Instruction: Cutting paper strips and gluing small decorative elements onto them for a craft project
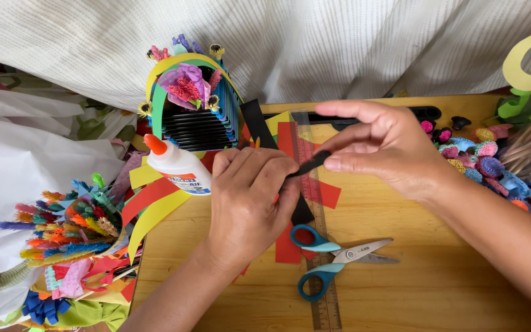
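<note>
Together, hands (250,197) (382,144) around black strip (311,163)

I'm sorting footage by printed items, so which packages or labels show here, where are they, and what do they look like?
Glue bottle: lying tilted on coloured paper strips left of the left hand; white body, orange cap, orange and blue label.
Scissors: on the wooden table below both hands, blue handles, small printed mark on the grey blade.
Clear ruler: under the scissors, printed scale marks.
No signs or screens.
</note>
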